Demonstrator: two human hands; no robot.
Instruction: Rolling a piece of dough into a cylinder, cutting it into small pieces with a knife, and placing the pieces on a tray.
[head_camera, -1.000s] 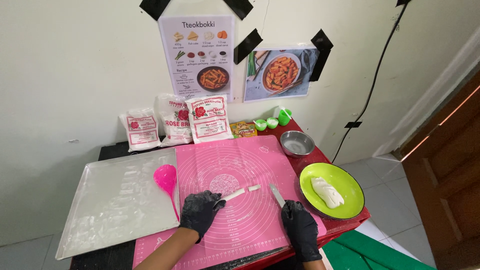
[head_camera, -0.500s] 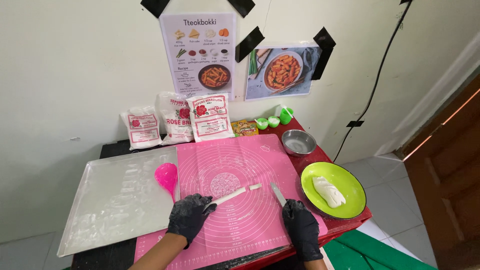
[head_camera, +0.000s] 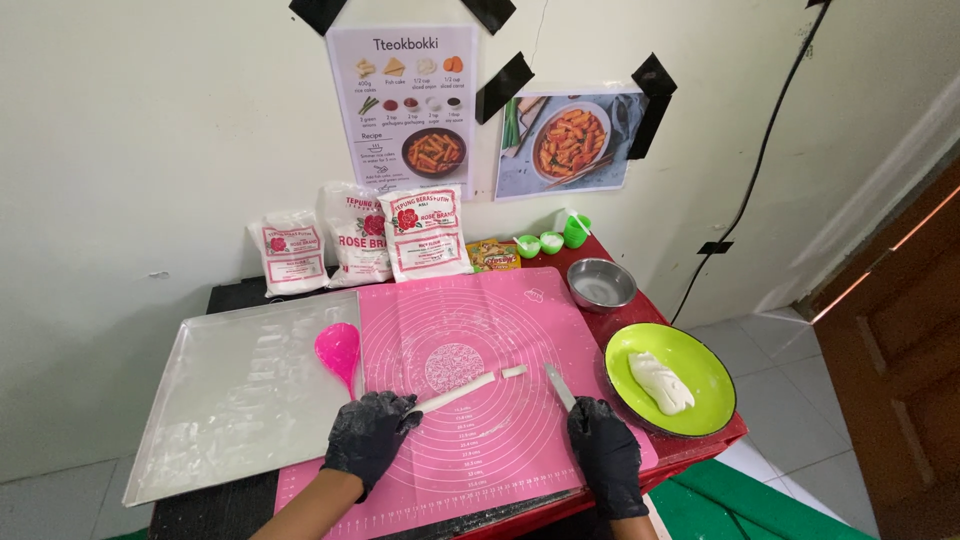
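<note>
A thin white dough rope (head_camera: 457, 392) lies across the pink silicone mat (head_camera: 480, 330), with a short cut piece (head_camera: 514, 371) just off its right end. My left hand (head_camera: 368, 440), in a black glove, rests on the rope's left end. My right hand (head_camera: 603, 455), also gloved in black, grips a white knife (head_camera: 560, 386) whose blade points up and left, a little right of the cut piece.
A metal tray (head_camera: 230, 390) lined with plastic sits at left, a pink spoon (head_camera: 338, 350) on its edge. A green plate (head_camera: 700, 375) with a dough lump (head_camera: 660, 382) is at right. Behind stand a steel bowl (head_camera: 600, 283), three flour bags (head_camera: 360, 238) and small green cups (head_camera: 552, 240).
My left hand slid left along the dough rope. The knife hand shifted slightly right and back from the cut piece. The camera view tilted a little.
</note>
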